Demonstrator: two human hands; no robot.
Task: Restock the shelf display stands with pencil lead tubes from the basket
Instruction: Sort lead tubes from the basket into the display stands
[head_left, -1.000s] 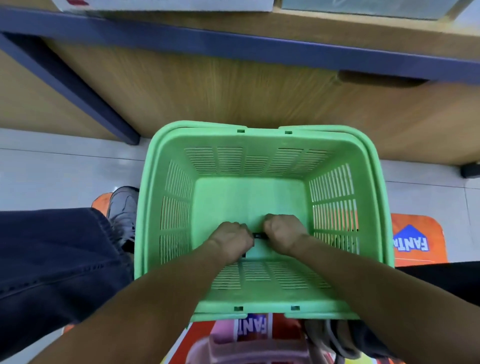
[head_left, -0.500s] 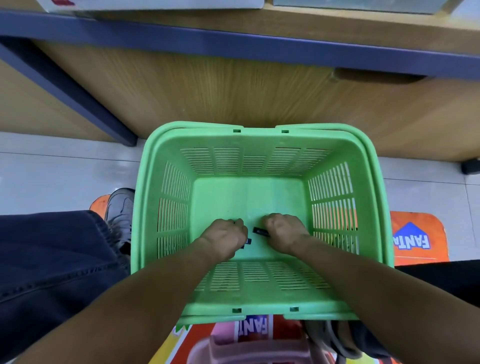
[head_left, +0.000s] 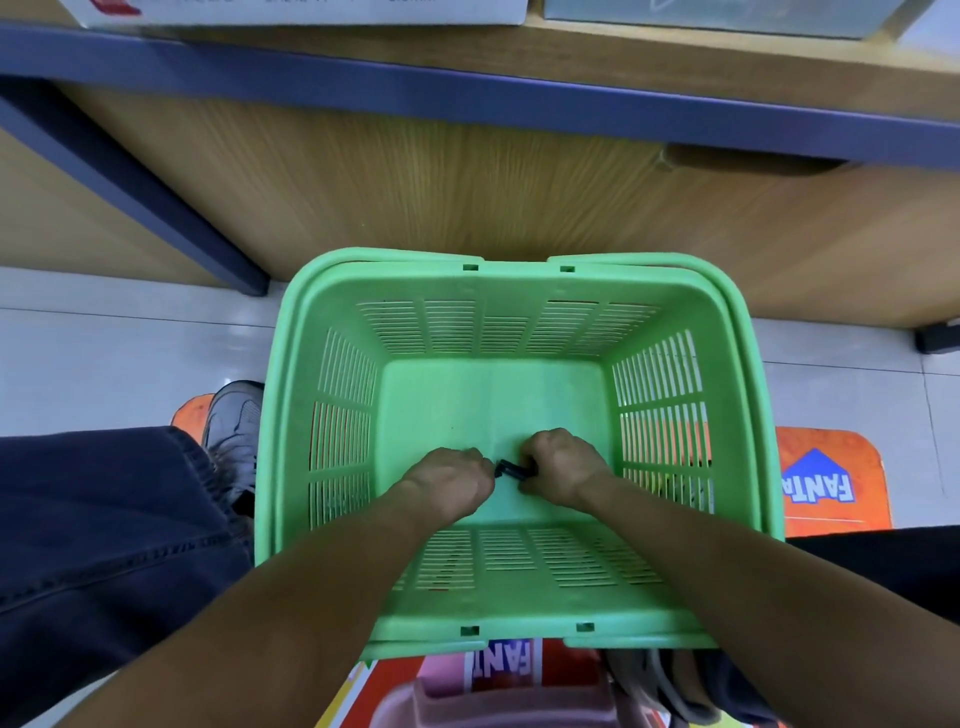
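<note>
Green basket (head_left: 332, 332): on the floor in front of the wooden shelf (head_left: 467, 182), both my hands down inside, near its floor. Lead tube (head_left: 511, 468): small, black, lying between my two hands, long axis left to right, free end pointing left. Right hand (head_left: 561, 467): fingers curled round the tube's right end. Left hand (head_left: 449, 480): fingers curled, knuckles just beside the tube's left end; whether it holds anything, I cannot tell
</note>
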